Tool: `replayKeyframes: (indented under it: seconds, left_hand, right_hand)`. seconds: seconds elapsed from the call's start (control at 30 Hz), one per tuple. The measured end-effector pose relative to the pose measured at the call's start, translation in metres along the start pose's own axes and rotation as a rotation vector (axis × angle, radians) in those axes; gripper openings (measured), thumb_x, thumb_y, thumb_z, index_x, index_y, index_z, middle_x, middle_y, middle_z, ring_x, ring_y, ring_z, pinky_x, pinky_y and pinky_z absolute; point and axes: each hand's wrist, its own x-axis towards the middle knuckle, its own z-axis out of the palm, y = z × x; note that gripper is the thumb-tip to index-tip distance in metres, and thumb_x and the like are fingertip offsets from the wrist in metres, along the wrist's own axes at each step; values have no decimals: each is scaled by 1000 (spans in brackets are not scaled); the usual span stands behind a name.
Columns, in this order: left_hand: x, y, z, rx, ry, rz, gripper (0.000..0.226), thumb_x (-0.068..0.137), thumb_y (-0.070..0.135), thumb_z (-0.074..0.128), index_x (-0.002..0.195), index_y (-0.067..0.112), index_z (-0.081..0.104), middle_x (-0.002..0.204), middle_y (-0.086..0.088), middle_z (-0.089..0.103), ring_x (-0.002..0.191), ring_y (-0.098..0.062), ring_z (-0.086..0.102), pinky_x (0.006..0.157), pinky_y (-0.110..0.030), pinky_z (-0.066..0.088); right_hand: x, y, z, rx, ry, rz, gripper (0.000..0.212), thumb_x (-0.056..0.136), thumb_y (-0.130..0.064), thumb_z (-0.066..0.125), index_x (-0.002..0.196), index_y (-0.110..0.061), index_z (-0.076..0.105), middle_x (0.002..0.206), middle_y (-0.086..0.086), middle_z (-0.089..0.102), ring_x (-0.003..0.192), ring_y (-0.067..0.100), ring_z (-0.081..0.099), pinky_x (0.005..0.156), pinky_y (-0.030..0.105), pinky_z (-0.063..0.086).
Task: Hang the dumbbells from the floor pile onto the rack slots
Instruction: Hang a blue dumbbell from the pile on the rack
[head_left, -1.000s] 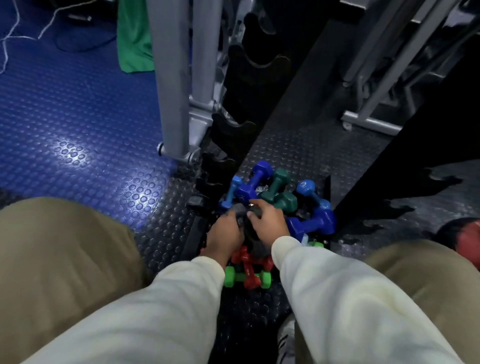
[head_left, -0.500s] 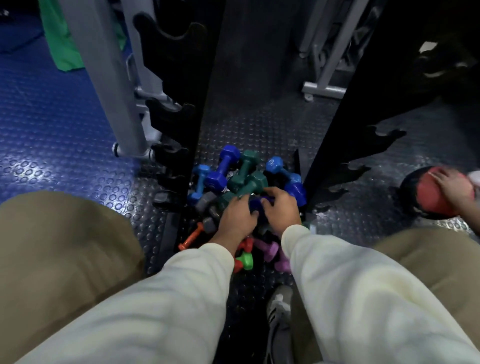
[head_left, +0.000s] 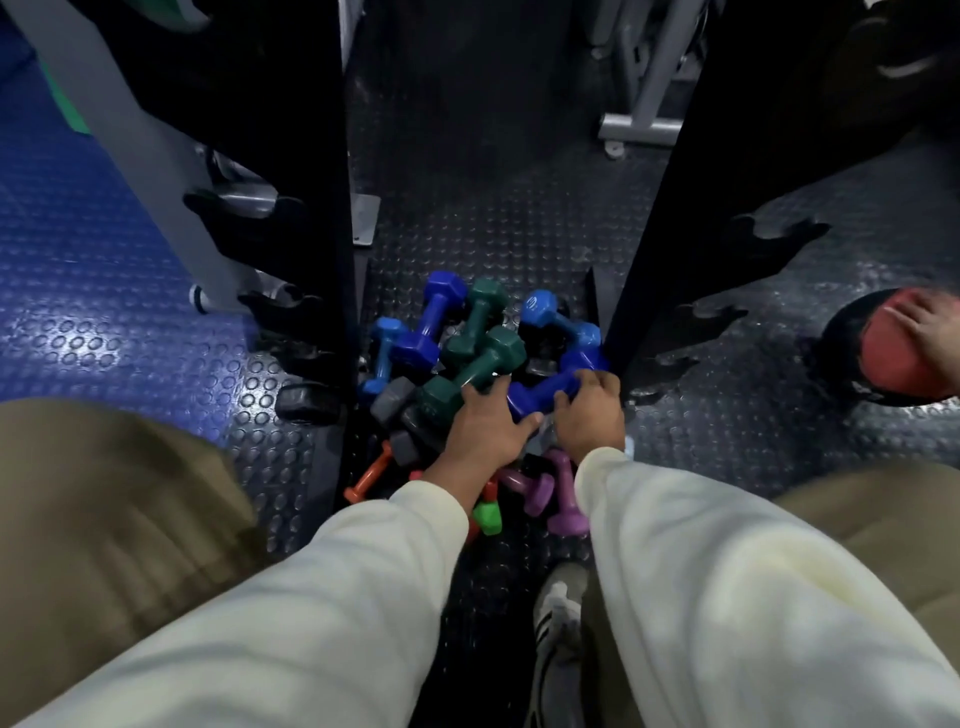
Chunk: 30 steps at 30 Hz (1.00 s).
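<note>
i see the dumbbell pile (head_left: 457, 364) on the floor between the two black rack posts (head_left: 291, 171), whose slots i see bare. my left hand (head_left: 480, 421) and right hand (head_left: 589, 415) both curl round a dark blue dumbbell (head_left: 540, 392) at the pile's right side.

Both arms are in baggy cream sleeves (head_left: 322, 613) that run right down to the wrists, soft sweatshirt-type fabric with loose folds. Trousers (head_left: 104, 509) are a khaki-olive colour, showing over both knees at the left and right edges. One sneaker (head_left: 558, 639) pokes out between the arms, grey-white with dark side stripes and white laces, and both hands (head_left: 480, 431) are bare, no gloves.
</note>
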Motion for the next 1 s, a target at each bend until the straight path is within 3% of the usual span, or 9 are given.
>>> replayKeyframes:
  seconds: [0.13,0.23,0.33,0.5,0.63,0.73,0.83,1.0]
  left_hand:
    - [10,-2,1,33,-54,-32,87,85,72,63,154,29,32,136,-11,61,123,-36,61,102,-43,51]
    - [16,-3,1,19,-80,-89,96,79,79,64,151,23,35,136,-11,62,123,-35,61,100,-42,51]
    - [18,-1,2,-22,-97,-123,98,75,81,67,146,20,39,136,-11,61,123,-34,61,94,-39,50]
    - [22,-4,7,-130,-111,-131,98,73,82,68,142,19,37,132,-10,62,118,-32,63,96,-40,53]
    - [29,-9,10,-249,-147,-142,93,70,77,75,134,23,36,126,-5,63,109,-28,66,95,-42,56]
    - [31,-14,13,-345,-195,-136,86,71,72,77,127,25,33,123,-3,63,105,-25,66,96,-46,57]
    - [31,-18,15,-402,-223,-119,85,73,68,79,128,24,31,125,-3,63,107,-24,65,99,-45,55]
    - [17,-24,21,-437,-183,-53,93,80,55,82,142,18,23,128,-2,58,108,-20,59,91,-33,49]
  right_hand:
    - [17,0,-3,-63,-18,-1,54,101,-26,58,150,-10,40,165,15,26,126,47,57,103,48,47]
    - [34,-4,-4,-126,-60,-33,57,103,-30,55,152,-9,35,167,17,25,130,51,53,105,51,45]
    - [55,-6,-1,-127,-91,12,72,102,-42,57,156,-3,29,161,23,32,131,51,52,105,51,44]
    - [85,-6,3,-106,-160,87,77,104,-37,58,158,4,21,158,27,33,140,47,45,112,49,39]
    - [90,-11,3,-61,-155,152,66,101,-22,60,153,3,28,156,27,33,141,45,44,114,45,37]
    - [92,-11,-2,-56,-140,155,55,98,-16,60,147,1,41,149,26,47,136,43,51,109,43,42]
    - [87,-8,-4,-12,-84,145,48,95,-12,60,141,-3,51,141,25,58,130,43,56,106,43,45]
    - [67,-19,-16,145,-26,178,49,96,-10,60,145,-13,54,138,22,62,127,42,58,105,38,44]
